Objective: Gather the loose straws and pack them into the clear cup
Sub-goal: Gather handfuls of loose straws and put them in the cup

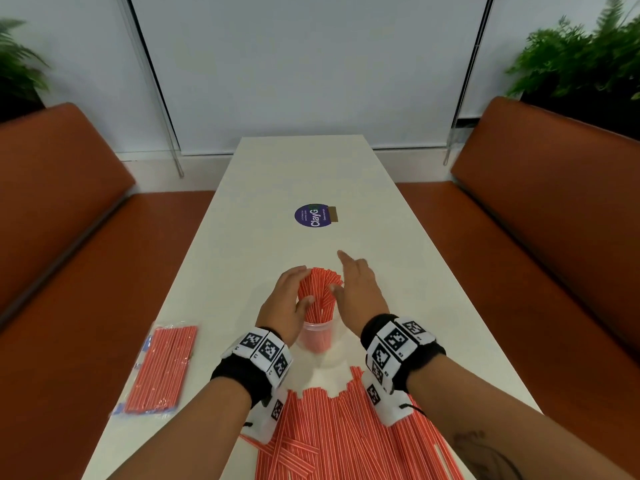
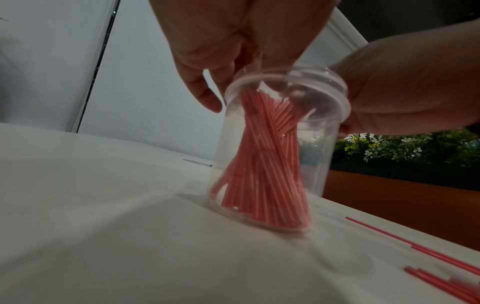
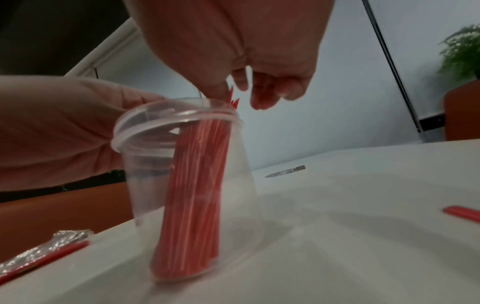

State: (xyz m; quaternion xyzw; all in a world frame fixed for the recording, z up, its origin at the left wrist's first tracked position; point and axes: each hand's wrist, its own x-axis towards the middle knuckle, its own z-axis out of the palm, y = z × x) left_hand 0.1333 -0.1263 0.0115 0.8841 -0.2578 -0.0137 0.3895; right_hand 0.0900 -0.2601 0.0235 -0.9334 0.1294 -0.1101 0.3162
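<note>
The clear cup [image 1: 317, 336] stands on the white table [image 1: 304, 174] between my wrists, tilted a little in the wrist views. A bundle of red-and-white straws [image 1: 320, 289] stands in it and fans out above the rim. My left hand [image 1: 304, 285] curls round the bundle just above the cup, thumb in front and fingers behind. On the other side my right hand [image 1: 346, 275] lies against the straws with relaxed fingers, the index finger stretched forward. Seen from the left wrist, the straws [image 2: 262, 164] cross inside the cup [image 2: 319, 156]. Many loose straws [image 1: 346, 431] lie at the near edge under my forearms.
A sealed plastic packet of straws [image 1: 161, 368] lies at the table's left edge. A round purple sticker [image 1: 315, 215] sits further up the table. Orange benches [image 1: 69, 271] run along both sides, with plants behind them.
</note>
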